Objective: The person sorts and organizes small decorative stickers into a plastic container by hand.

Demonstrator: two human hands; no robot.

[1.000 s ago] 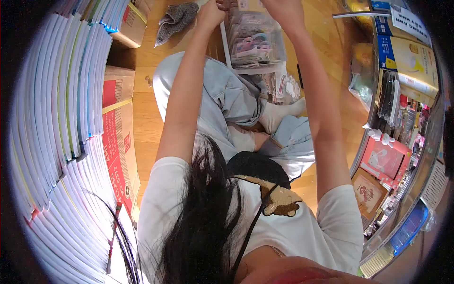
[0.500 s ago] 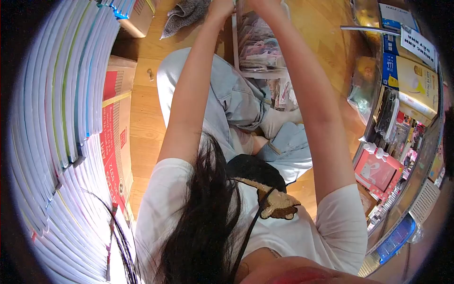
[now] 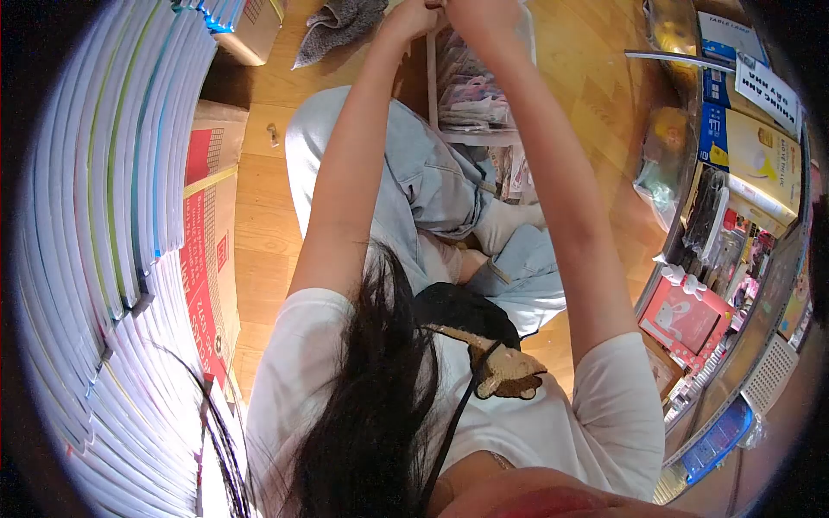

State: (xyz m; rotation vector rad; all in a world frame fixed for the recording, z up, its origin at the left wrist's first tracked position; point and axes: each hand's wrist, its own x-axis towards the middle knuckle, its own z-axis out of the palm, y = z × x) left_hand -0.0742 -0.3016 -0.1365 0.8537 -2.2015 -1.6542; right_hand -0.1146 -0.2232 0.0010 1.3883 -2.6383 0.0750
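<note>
Clear plastic made up the box (image 3: 473, 91) that both hands worked at, a long box packed with small pink and pastel packets. It sat on the wooden floor (image 3: 596, 78) just past the person's knee, its long axis running away from the body toward the top of the view, near end pointing back at the crossed legs. The left hand (image 3: 413, 17) and the right hand (image 3: 471, 15) met at the far end of the box, close together and almost touching each other, fingers curled in. Both sat at the very edge of the view, so I could not tell whether either had closed on something or only rested on the box's rim.

A grey cloth (image 3: 338, 24) lay on the floor just left of the left hand. More small packets (image 3: 518, 173) lay loose on the floor beside the near end of the box, by a white sock (image 3: 505, 226). Stacks of white books (image 3: 112, 190) rose along the left, with a red and brown carton (image 3: 211, 233) at their foot. On the right stood a shelf (image 3: 734, 224) crowded with boxed goods, a pink box (image 3: 686, 315) among them.
</note>
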